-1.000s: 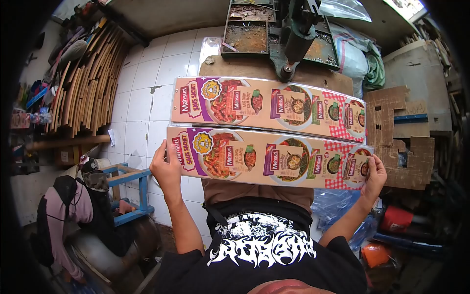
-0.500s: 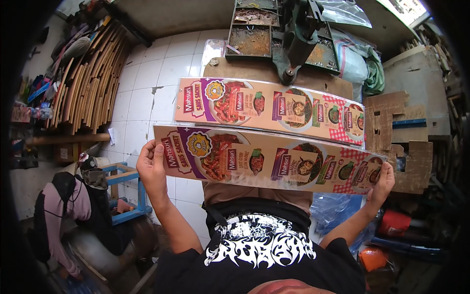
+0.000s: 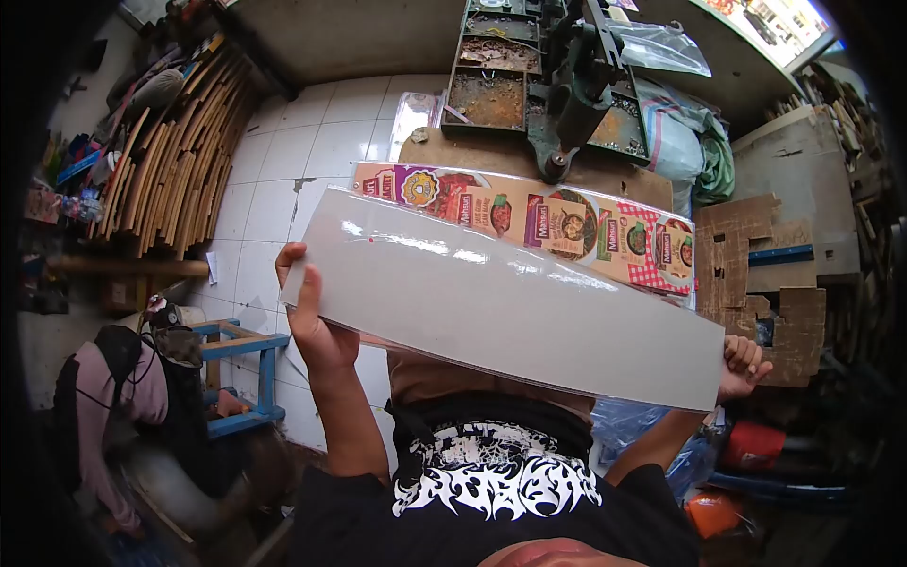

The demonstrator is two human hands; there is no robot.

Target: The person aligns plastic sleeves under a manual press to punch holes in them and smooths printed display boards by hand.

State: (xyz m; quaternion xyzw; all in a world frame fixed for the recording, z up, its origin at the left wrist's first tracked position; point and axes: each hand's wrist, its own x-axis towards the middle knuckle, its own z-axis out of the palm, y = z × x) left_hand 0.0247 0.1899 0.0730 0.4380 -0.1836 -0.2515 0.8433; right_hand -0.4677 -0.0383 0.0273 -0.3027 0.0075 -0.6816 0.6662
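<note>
A long sign panel (image 3: 510,302) in clear plastic is held across my body, its plain grey back facing the camera and shiny with reflections. My left hand (image 3: 319,317) grips its left end, thumb and fingers closed around the edge. At the other end, the curled fingers of my right hand (image 3: 742,367) hold the right edge; part of that hand is hidden behind the panel. Just beyond lies a second panel (image 3: 567,222), printed side up with sauce sachets and food bowls, partly covered by the held one.
A green press machine (image 3: 567,123) stands at the back on a brown board (image 3: 425,151), flanked by trays of small metal parts (image 3: 487,99). Cardboard pieces (image 3: 742,246) lie to the right. At left are stacked boards (image 3: 170,151) and a blue frame (image 3: 250,378).
The panel in my hands has turned over from its printed face to its grey back. It now slants, left end higher, and overlaps the panel behind it.
</note>
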